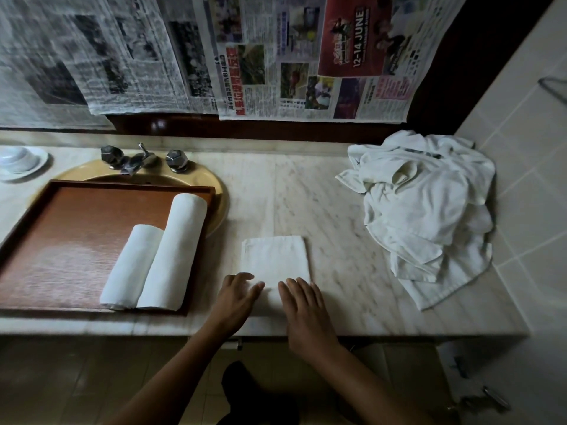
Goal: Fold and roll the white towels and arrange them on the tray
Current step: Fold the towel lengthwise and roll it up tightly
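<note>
Towel [274, 262], folded into a narrow white rectangle, lies flat on the marble table [322, 194] just in front of me. Its long side runs from 6 to 12 o'clock. I have both hands on its near end. My left hand [237, 294] rests at the near left corner, fingers loose and pointing toward 2 o'clock. My right hand [306, 311] lies palm down on the near right part, fingers straight and pointing toward 11 o'clock. Neither hand grips the cloth; both lie flat and open on it. The view is a little smeared around the hands, so I cannot tell how hard they press.

At 9 o'clock from the towel sits the brown tray [61, 240], laid over the sink [222, 207]. Two rolled white towels lie side by side, touching, in the tray's right part. The long roll [179, 250] is nearest the right rim and the short roll [130, 268] is at its left. Both have their near ends close to the tray's front rim.

At 2 o'clock from the towel a pile [429, 210] of loose white towels is heaped against the tiled wall [527, 154], well apart from my hands. A tap [135, 162] stands at the sink's 12 o'clock edge and a white dish [21, 162] sits at the far left. Newspapers [276, 56] hang along the back.
</note>
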Available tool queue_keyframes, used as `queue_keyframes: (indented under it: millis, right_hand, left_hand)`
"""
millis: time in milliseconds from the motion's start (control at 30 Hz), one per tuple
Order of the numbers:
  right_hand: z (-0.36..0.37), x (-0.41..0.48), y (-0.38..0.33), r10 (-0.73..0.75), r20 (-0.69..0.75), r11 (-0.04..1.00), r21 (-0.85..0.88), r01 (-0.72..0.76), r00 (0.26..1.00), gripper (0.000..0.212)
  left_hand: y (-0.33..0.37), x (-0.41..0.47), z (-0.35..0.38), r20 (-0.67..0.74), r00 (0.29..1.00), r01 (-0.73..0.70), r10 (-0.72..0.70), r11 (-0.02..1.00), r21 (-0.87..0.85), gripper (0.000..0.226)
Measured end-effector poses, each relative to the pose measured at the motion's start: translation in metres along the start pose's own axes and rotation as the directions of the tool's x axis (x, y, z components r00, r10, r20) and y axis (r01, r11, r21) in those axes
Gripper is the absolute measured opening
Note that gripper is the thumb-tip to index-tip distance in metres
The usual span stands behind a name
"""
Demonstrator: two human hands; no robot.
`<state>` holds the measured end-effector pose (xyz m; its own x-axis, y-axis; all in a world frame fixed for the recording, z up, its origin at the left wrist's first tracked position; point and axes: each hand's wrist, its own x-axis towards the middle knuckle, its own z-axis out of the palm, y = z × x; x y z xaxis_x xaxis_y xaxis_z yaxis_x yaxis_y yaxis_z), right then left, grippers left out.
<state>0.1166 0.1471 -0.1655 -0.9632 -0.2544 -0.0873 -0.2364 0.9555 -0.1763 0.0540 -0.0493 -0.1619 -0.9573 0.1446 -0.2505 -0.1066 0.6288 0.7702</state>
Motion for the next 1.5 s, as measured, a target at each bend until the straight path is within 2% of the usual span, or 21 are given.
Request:
queue_keyframes:
  millis: [33,100,167,233,300,400,567,700,867,933,1033,1133,1233,1333,1433,1500]
  right_hand:
    - [-0.001,0.005,0.003,-0.007,0.005,1.0,-0.008,0.007,1.0,0.09]
    - [-0.007,0.015,0.008,-0.002,0.031,1.0,-0.027,0.002,1.0,0.085]
    - [-0.015,0.026,0.011,0.013,0.069,0.999,-0.048,-0.01,0.998,0.08]
    - [-0.022,0.037,0.013,0.005,0.124,0.999,-0.05,0.001,0.992,0.077]
    - [-0.028,0.045,0.017,-0.005,0.183,0.999,-0.039,0.012,0.983,0.077]
    - [-0.036,0.052,0.019,-0.013,0.256,1.0,-0.009,0.016,0.967,0.075]
    - [-0.042,0.042,0.02,-0.009,0.391,0.996,0.084,-0.027,0.92,0.076]
    - [-0.044,0.031,0.022,-0.018,0.41,0.981,0.183,-0.063,0.912,0.074]
    - [-0.045,0.025,0.026,0.032,0.415,0.947,0.278,-0.16,0.909,0.073]
    - [-0.039,0.019,0.024,0.024,0.327,0.973,0.209,-0.097,0.945,0.072]
    - [-0.028,0.006,0.021,0.004,0.079,0.986,0.168,-0.017,0.997,0.067]
    - [-0.011,-0.007,0.01,-0.029,-0.156,0.982,0.182,0.058,0.987,0.057]
    - [-0.003,-0.013,-0.001,-0.035,-0.211,0.984,0.165,0.071,0.977,0.057]
    - [0.0,-0.009,0.004,-0.068,-0.154,0.992,0.09,0.083,0.986,0.067]
    - [-0.002,0.002,0.01,-0.08,-0.089,0.994,0.065,0.086,0.993,0.079]
    - [-0.006,0.012,0.013,-0.092,-0.053,0.995,0.035,0.094,0.994,0.083]
  left_hand:
    - [0.0,-0.002,0.0,0.004,0.999,-0.031,0.031,0.999,0.016,0.061]
    - [-0.003,-0.005,0.001,0.004,0.995,-0.097,0.097,0.983,0.153,0.06]
    - [-0.003,-0.005,0.003,0.001,0.973,-0.217,0.232,0.906,0.362,0.065]
    - [-0.005,-0.004,0.005,0.075,0.942,-0.318,0.328,0.796,0.514,0.071]
    - [-0.003,-0.002,0.006,0.147,0.935,-0.344,0.322,0.728,0.594,0.076]
    - [-0.001,-0.003,0.006,0.163,0.933,-0.349,0.32,0.697,0.626,0.078]
    - [-0.011,-0.016,0.006,0.193,0.923,-0.381,0.332,0.726,0.573,0.076]
    - [-0.008,-0.03,0.009,0.242,0.934,-0.354,0.261,0.757,0.55,0.077]
    - [0.005,-0.024,0.002,0.291,0.936,-0.339,0.2,0.738,0.583,0.076]
    - [0.007,-0.018,0.002,0.281,0.939,-0.331,0.201,0.756,0.565,0.09]
    - [0.005,-0.007,0.005,0.245,0.955,-0.276,0.168,0.803,0.528,0.102]
    - [0.006,-0.001,0.007,0.217,0.967,-0.227,0.132,0.83,0.51,0.106]
    - [0.001,0.005,0.01,0.218,0.974,-0.161,0.058,0.857,0.49,0.088]
    - [-0.009,0.011,0.013,0.232,0.973,-0.112,0.017,0.91,0.4,0.081]
    - [-0.001,0.007,0.006,0.147,0.989,0.011,-0.032,0.99,0.142,0.054]
    - [0.004,0.001,0.002,0.06,0.998,0.036,-0.037,0.999,0.007,0.048]
